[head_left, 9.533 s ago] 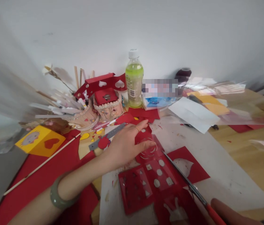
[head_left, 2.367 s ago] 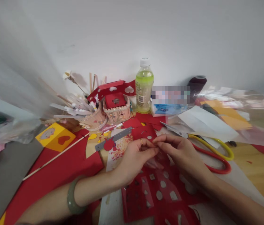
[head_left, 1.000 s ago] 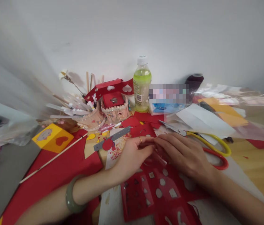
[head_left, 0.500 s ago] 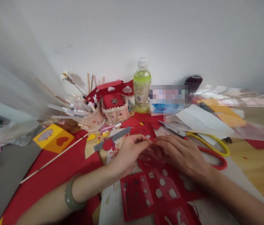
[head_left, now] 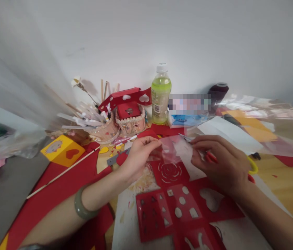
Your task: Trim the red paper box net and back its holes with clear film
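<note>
My left hand (head_left: 142, 152) is closed in a pinch on the edge of a clear plastic film (head_left: 171, 147), held up over the far end of the red cut-out paper. Curled over the scissors (head_left: 252, 166), my right hand (head_left: 215, 161) has its fingers closed around the near part of the handles; a bit of red handle shows between them. The red paper (head_left: 160, 199) lies flat in joined squares, with a rose, a heart, small triangles and round holes cut out. Clear film covers some of its squares.
A yellow paper box (head_left: 61, 151) and a thin wooden stick (head_left: 63, 172) lie at left. Behind stand decorated pen cups (head_left: 132, 125), a green drink bottle (head_left: 161, 95), a tissue pack (head_left: 188, 119) and dark thread (head_left: 217, 92). White paper (head_left: 229, 135) lies at right.
My right hand has come away from my left and moved right onto the scissors. The left hand keeps its pinch, and the rose cut-out and film are now uncovered. The view shifted slightly.
</note>
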The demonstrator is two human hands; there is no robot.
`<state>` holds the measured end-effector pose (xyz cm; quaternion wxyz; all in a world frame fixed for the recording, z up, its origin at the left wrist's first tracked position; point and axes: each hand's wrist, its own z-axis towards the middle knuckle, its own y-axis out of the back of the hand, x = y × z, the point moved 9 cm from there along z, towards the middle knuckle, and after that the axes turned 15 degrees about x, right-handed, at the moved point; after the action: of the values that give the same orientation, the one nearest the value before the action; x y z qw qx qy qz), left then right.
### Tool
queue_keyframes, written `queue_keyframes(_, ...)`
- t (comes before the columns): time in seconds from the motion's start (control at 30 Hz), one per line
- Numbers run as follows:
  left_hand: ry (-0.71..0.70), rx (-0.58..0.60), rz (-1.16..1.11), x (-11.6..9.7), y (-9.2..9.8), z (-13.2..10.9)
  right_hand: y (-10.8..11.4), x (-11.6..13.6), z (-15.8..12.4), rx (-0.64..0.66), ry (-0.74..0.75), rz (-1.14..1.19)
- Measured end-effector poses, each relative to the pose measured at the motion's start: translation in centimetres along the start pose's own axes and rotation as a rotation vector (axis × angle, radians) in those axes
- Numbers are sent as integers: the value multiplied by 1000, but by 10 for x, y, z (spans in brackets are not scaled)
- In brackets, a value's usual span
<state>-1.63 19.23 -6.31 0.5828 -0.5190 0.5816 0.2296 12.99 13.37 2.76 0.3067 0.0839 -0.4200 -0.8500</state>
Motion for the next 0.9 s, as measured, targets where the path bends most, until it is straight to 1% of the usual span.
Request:
queue_keyframes(0.03, -12, 6, 4, -1, -2, 0, 0, -3, 0, -1, -37, 21)
queue_keyframes(0.1, -31, -9, 19, -4, -2, 0, -5, -6, 0, 39, -71, 63)
queue_keyframes(0.17, -36, -34, 14, -5, -2, -1, -13, -5, -1, 96, -53, 107)
queue_keyframes(0.23, -38, -47, -7, -4, -1, 0, -21, 0, -4, 144, 7, 140)
queue_keyframes(0.3, -51, -27, -2, -5, -2, 0, -28, 4, -7, 172, 65, 146)
queue_keyframes(0.37, -73, -9, 27, -7, -2, 0, -31, 5, -10, 190, 90, 145)
queue_keyframes(0.47, -86, 27, 50, -6, -3, 0, -32, 3, -10, 198, 95, 168)
queue_keyframes(0.57, -58, 83, 41, -2, -7, 1, -30, 3, -7, 195, 93, 199)
queue_keyframes(0.63, -37, 99, 40, 1, -10, 2, -28, 4, -6, 182, 67, 202)
queue_keyframes(0.7, -42, 84, 44, 0, -9, 3, -23, -2, -5, 138, -26, 244)
queue_keyframes(0.77, -84, 47, 58, -5, -4, 3, -16, -15, -7, 52, -177, 334)
queue_keyframes(0.83, -152, -26, 74, -15, 6, 2, -6, -34, -12, -67, -338, 416)
queue_keyframes(0.9, -218, -114, 72, -25, 18, 0, 5, -52, -17, -159, -451, 427)
